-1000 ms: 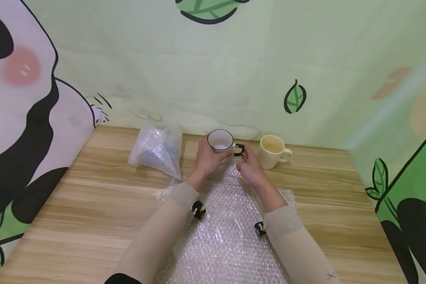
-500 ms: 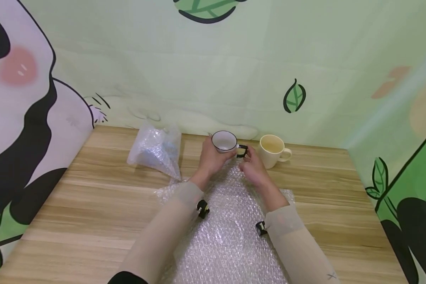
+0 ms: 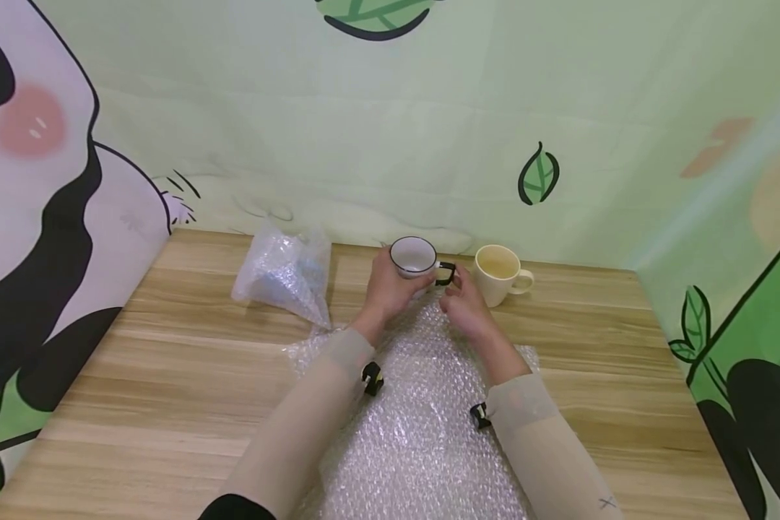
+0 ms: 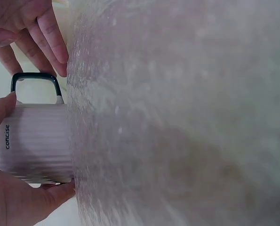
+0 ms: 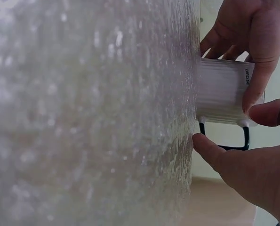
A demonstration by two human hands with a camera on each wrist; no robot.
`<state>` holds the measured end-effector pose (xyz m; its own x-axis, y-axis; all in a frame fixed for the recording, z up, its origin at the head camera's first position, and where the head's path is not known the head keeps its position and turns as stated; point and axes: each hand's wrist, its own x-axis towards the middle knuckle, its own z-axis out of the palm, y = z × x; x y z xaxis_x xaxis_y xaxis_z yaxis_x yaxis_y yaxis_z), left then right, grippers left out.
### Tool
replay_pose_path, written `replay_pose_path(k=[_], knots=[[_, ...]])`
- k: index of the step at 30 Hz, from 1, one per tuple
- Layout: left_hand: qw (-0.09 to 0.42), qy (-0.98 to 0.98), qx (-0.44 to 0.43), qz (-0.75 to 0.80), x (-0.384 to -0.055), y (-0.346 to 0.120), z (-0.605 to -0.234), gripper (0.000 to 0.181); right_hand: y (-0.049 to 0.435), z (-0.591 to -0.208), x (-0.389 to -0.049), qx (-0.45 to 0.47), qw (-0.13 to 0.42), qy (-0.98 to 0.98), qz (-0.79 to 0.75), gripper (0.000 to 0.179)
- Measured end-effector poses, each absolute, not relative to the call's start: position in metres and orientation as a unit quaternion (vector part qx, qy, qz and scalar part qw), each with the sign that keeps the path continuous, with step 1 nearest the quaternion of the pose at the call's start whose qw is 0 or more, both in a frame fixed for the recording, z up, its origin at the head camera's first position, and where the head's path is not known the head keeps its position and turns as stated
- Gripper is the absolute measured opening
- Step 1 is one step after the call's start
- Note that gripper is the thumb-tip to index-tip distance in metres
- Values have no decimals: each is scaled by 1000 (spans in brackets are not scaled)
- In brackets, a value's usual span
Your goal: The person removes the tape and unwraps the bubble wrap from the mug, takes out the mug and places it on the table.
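A white ribbed mug (image 3: pixel 413 256) with a dark rim, a black handle and the word "concise" stands on bubble wrap (image 3: pixel 422 433). My left hand (image 3: pixel 390 289) grips its body, thumb on the near side and fingers round the far side. At the black handle (image 4: pixel 35 75), my right hand (image 3: pixel 466 303) has its fingers extended, fingertips at or touching the handle, not closed round it. In the right wrist view, the mug's base meets the wrap, which fills much of that view.
A cream mug (image 3: pixel 497 278) stands just right of my right hand. On the left is a bubble-wrapped bundle (image 3: pixel 286 278). The wooden table (image 3: pixel 188 390) ends at a printed backdrop (image 3: pixel 266 130) behind the mugs.
The white mug and both hands have shifted slightly to the right over the wrap, mostly in the first half second. The cream mug and the wrapped bundle stay in place.
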<state>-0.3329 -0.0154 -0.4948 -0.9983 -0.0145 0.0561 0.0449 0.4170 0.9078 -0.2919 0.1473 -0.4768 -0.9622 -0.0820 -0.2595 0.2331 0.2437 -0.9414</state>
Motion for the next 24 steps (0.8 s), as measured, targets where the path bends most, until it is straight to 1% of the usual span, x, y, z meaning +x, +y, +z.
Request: replay_pose_path(k=[7,12,24], knots=[[-2,-822,-12,-569,-334,-22,-499,96,148,-478,-290,48,137,777,-613,98],[-16,-830,5,-558,-328,-25,-493,107,148,-476,-286,31,126,786,-604,97],[-19,-843,-2,-537,-313,-38,-464,110,144,-464,-270,21,110,789,-603,94]])
